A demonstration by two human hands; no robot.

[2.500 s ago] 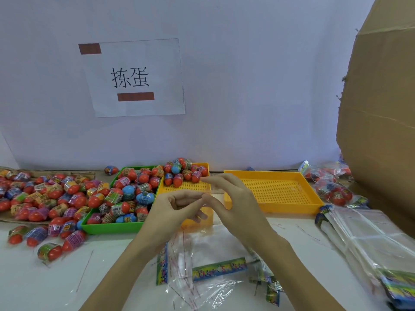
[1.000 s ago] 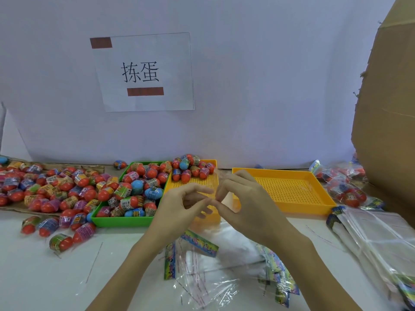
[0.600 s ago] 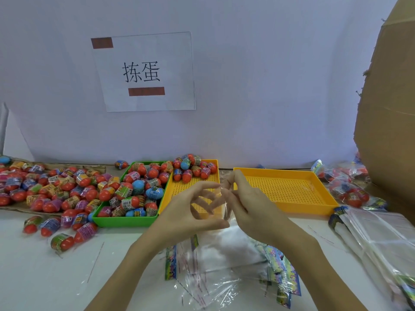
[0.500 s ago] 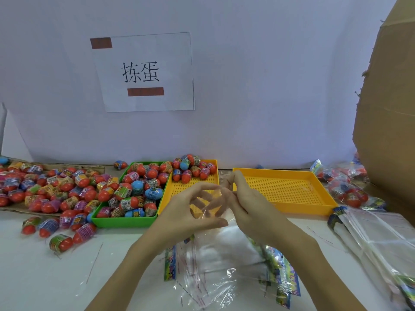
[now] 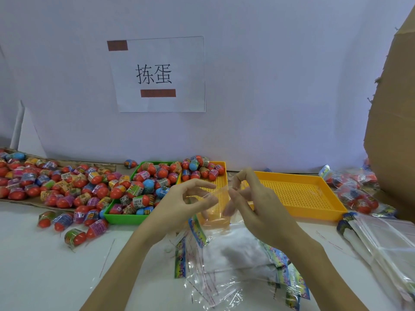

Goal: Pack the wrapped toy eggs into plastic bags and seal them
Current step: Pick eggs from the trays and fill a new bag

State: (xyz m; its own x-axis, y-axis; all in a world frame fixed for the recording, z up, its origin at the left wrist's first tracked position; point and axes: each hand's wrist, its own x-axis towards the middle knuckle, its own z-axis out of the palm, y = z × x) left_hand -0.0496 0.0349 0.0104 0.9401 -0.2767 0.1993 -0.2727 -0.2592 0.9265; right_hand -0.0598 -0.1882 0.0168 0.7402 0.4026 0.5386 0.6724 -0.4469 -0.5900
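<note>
My left hand (image 5: 188,203) and my right hand (image 5: 251,203) hold up a clear plastic bag (image 5: 219,205) between them, above the table's middle. Each hand pinches one side of the bag's mouth, and the mouth is spread apart. The bag's printed header strip (image 5: 197,230) hangs below my left hand. No egg is in the bag. Wrapped toy eggs (image 5: 143,187), mostly red with a few blue, fill a green tray (image 5: 121,217). A few more eggs (image 5: 202,169) sit at the far end of a narrow orange tray (image 5: 221,176).
Loose eggs (image 5: 56,185) cover cardboard at the left. A wide orange tray (image 5: 298,194) stands to the right, with nothing in it. Spare bags (image 5: 235,265) lie under my arms, more bags (image 5: 386,239) at the right. Packed bags (image 5: 354,194) lie beside a cardboard box (image 5: 395,131).
My fingertips were together picking at the bag's top edge. They have since drawn apart, and the bag's mouth now gapes between my hands.
</note>
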